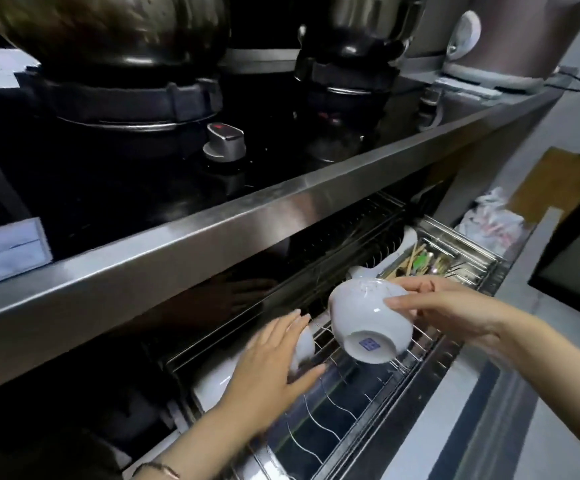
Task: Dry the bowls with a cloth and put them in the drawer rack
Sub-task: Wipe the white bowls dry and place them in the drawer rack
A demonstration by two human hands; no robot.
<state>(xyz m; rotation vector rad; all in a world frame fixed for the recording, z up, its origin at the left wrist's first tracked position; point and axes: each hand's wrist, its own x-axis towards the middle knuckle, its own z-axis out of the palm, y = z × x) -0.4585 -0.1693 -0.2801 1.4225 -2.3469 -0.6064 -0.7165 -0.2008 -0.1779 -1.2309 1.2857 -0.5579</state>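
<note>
While my right hand grips the white bowl near its rim, thumb on the outside wall and fingers over the far edge, the bowl hangs tipped in the air just above the drawer rack. Its round foot, with a little blue mark, faces me.

My left hand is loose, with straight fingers resting on a second bowl. That bowl lies on its side in the wires at the left part of the rack. The two bowls are near each other but not touching. More white dishes show past my left hand, toward the left end.

To the right of my left hand and under the bowl I hold, the wire slots are open, row after row, down to the near edge of the drawer. At the right end sits a cutlery tray with chopsticks and spoons in it, just behind my right fingers.

Over the back of the rack runs the shiny steel edge of the counter. It hangs close over the back wires, so the room there is tight.

Up on the counter is a black stove with a silver knob, a left pot, a right pot, and a rice cooker at the far right. A crumpled plastic bag lies past the drawer's right end.
</note>
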